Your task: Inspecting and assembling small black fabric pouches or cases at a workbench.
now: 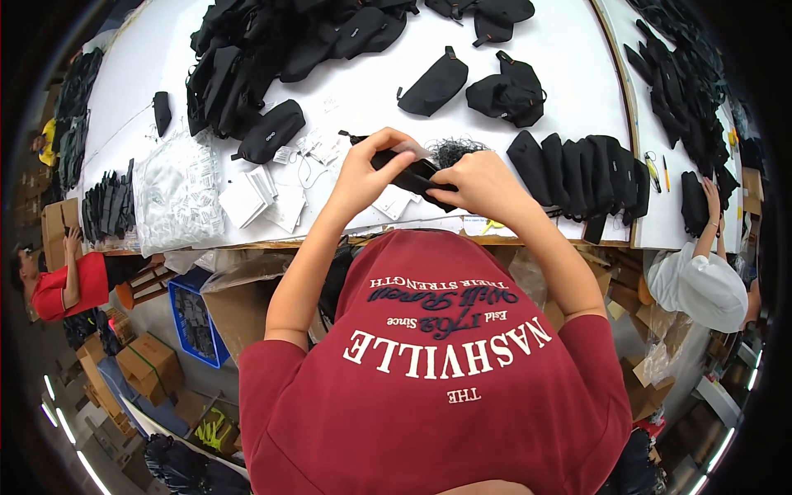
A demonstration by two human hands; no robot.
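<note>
Pouch (419, 179) in black sits between your hands over the table (577, 82): your left hand (363, 177) grips one end, your right hand (485, 186) pinches the other, seemingly spreading its mouth. Lined-up pouches (582, 175) lean together rightward, probably saving space.

This is a workshop or small factory floor dealing in soft goods in quantity. The long white desk (573, 87) bears a big heap of black fabric pouches (322, 51) on its far side, a packed row of similar pouches (579, 175) at its near right, and a clear bag of small white pieces (177, 198) at its near left. Co-workers in red (78, 282) and white (701, 285) are off the desk's left and right ends; a blue crate (216, 337), cardboard boxes (150, 367) and tube lights (92, 473) show beyond its near edge.
</note>
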